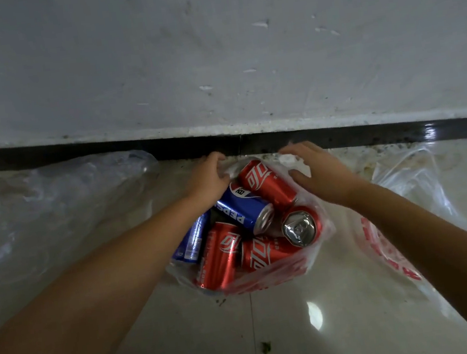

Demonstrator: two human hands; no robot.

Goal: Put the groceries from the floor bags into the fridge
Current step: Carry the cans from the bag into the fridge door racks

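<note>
A clear plastic bag with red print (272,278) lies on the tiled floor, holding several soda cans. Red cola cans (267,185) and a blue Pepsi can (242,208) lie on their sides; one red can (301,227) shows its silver top. My left hand (207,177) grips the bag's far left rim with curled fingers. My right hand (319,173) holds the bag's far right rim, fingers bent over the plastic. Both hands hold the mouth of the bag apart. The fridge is out of view.
A large clear plastic bag (53,218) lies on the floor at the left. Another clear bag with red print (405,184) lies at the right, partly under my right forearm. A black skirting board (339,136) and white wall close off the far side.
</note>
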